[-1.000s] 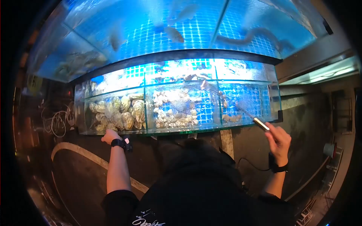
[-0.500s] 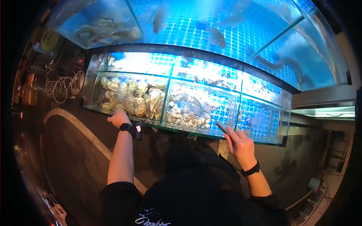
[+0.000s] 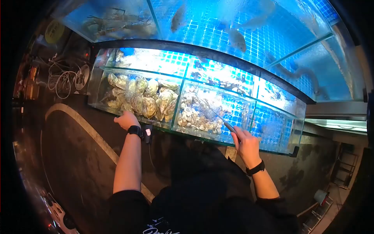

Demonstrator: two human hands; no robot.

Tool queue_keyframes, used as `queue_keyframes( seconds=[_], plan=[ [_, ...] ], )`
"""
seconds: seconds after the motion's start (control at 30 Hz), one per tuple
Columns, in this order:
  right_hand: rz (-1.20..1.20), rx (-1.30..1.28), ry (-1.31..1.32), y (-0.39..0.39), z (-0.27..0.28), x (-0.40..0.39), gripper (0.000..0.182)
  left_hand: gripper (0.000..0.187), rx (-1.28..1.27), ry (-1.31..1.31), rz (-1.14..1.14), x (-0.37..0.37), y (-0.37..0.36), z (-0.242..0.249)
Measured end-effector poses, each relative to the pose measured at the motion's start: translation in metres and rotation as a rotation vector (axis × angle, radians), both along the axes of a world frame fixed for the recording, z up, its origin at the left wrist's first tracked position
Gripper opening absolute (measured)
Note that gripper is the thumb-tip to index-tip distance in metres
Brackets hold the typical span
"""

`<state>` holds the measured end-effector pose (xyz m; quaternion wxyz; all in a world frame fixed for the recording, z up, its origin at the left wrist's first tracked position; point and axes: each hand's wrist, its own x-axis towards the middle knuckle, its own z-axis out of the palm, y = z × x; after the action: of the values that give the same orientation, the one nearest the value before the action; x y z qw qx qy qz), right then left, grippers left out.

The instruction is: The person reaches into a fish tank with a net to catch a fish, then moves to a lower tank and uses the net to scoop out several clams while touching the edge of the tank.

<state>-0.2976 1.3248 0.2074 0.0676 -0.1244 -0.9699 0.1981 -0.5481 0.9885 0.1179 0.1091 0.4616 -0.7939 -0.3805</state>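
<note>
My left hand [image 3: 127, 120] rests at the front glass edge of the lower tank [image 3: 156, 125], beside a compartment of large oysters [image 3: 149, 106]. Its fingers bend at the rim, and whether they grip it is unclear. My right hand [image 3: 246, 145] is closed around the handle of a metal tool [image 3: 229, 126] over the front rim. The tool's thin far end reaches into the middle compartment, near a heap of small shells [image 3: 198, 117]; its tip is blurred in the water.
Behind stands a bigger blue tank [image 3: 202, 27] with fish [image 3: 237, 40] and an eel-like animal [image 3: 302, 74]. A small black device [image 3: 147, 133] hangs at the front rim. Coiled cables [image 3: 64, 82] lie at the left, a ladder [image 3: 319, 214] at the lower right.
The view has shifted slightly. The tool's far end sits lower among the small shells, its wire part now less visible. My left hand stays at the rim.
</note>
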Motion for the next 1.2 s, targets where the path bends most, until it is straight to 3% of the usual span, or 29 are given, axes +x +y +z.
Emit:
queue_keyframes(
  seconds=[0.5, 0.77, 1.2],
  plan=[
    [0.244, 0.049, -0.207, 0.041, 0.022, 0.009, 0.027, 0.060, 0.027, 0.031, 0.005, 0.001, 0.003, 0.004],
    [0.146, -0.006, -0.242, 0.023, 0.019, -0.003, 0.014, 0.061, 0.017, 0.043, 0.007, 0.001, 0.002, -0.001],
    [0.168, -0.041, -0.229, 0.013, 0.016, -0.015, 0.018, 0.062, 0.071, 0.081, 0.011, 0.002, 0.003, 0.000]
  ],
)
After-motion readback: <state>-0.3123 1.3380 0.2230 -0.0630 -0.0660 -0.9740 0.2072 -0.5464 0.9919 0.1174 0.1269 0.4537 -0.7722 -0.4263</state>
